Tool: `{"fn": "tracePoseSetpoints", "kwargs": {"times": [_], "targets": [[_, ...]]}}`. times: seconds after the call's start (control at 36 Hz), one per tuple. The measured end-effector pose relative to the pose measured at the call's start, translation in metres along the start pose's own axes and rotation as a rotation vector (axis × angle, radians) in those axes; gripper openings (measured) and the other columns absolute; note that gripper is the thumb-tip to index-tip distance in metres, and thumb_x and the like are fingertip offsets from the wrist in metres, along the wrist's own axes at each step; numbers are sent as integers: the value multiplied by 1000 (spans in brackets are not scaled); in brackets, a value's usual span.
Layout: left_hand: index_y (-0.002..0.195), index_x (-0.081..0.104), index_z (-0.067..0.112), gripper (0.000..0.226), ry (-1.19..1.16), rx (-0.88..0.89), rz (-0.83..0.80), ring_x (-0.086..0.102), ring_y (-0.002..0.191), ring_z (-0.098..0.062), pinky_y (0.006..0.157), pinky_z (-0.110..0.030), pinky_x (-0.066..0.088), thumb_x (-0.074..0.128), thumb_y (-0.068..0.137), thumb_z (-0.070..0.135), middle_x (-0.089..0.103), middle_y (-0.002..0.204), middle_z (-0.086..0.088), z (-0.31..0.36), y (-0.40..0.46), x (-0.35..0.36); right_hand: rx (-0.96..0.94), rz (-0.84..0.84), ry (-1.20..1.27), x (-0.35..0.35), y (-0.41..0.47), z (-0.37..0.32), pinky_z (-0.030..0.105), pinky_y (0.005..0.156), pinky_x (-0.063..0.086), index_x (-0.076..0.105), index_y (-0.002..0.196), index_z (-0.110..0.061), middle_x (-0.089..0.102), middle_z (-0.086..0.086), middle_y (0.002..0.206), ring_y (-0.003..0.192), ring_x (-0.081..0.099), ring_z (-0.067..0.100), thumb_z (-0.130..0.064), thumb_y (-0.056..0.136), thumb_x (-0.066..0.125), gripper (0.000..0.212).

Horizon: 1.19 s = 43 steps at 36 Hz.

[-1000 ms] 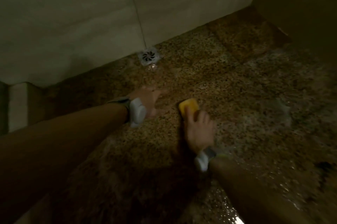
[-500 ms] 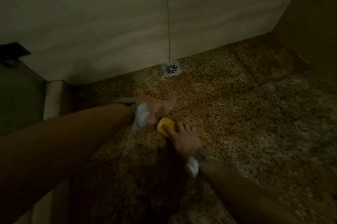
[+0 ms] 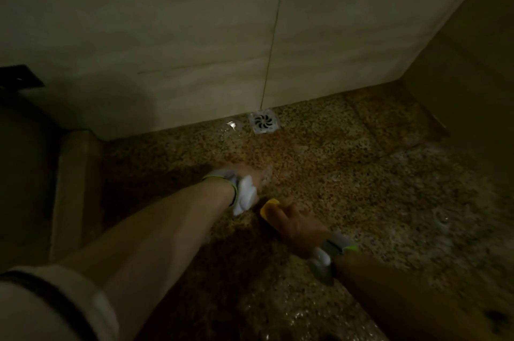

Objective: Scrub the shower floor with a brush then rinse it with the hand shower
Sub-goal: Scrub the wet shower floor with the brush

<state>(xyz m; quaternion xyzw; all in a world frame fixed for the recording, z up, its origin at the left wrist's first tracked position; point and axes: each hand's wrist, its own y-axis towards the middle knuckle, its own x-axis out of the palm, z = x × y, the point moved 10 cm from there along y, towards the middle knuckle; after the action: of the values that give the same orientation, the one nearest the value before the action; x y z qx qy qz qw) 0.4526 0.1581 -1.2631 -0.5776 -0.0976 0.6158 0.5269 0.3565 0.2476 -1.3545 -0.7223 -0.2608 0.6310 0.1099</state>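
**Scrubbing the wet shower floor**

The person kneels low over the speckled brown shower floor [image 3: 347, 187]. The right hand [image 3: 299, 225] is curled over a yellow brush [image 3: 269, 206] and pushes it down on the floor, just in front of the left wrist. Only a small yellow end of the brush peeks out past the fingers. The left hand [image 3: 257, 174] reaches ahead toward the wall and seems to lean on the wet floor. It is blurry, so I cannot tell if its fingers are flat or bent.

I think the job is in the scrubbing part. The floor on the right looks wet and foamy, so that side seems scrubbed already. The dark patch near the person and the strip by the wall may still need the brush. The rinsing is not begun, and I see no hand shower anywhere here.

A small metal drain [image 3: 263, 121] sits at the foot of the pale tiled wall [image 3: 194, 35], well ahead of the hands. A pale step [image 3: 75, 187] runs along the left side. The room is dim, and the left arm lies close beside the brush, so the brush has little room to move that way
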Motion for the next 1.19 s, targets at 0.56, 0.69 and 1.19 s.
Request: {"fn": "tracePoseSetpoints", "kwargs": {"times": [0.56,0.69,1.19], "targets": [[150,35,20,66,21,-207,338,43,133,-33,92,-33,38,60,93,42,41,150,-10,-95,72,-66,-44,368,143,-55,122,-44,43,73,58,46,148,-36,45,19,144,112,57,40,-43,100,46,48],[144,42,23,55,-20,-153,369,45,129,-33,98,-38,40,58,93,37,46,145,-9,-65,109,-81,182,423,144,-79,125,72,47,99,41,14,159,-39,29,20,152,121,43,41,-36,106,36,58],[155,24,22,68,-6,131,298,28,142,-33,106,-41,36,56,96,34,29,156,-9,91,200,-105,941,370,245,-95,42,361,61,109,33,20,159,-33,22,26,158,139,29,51,-37,109,35,53]]}}
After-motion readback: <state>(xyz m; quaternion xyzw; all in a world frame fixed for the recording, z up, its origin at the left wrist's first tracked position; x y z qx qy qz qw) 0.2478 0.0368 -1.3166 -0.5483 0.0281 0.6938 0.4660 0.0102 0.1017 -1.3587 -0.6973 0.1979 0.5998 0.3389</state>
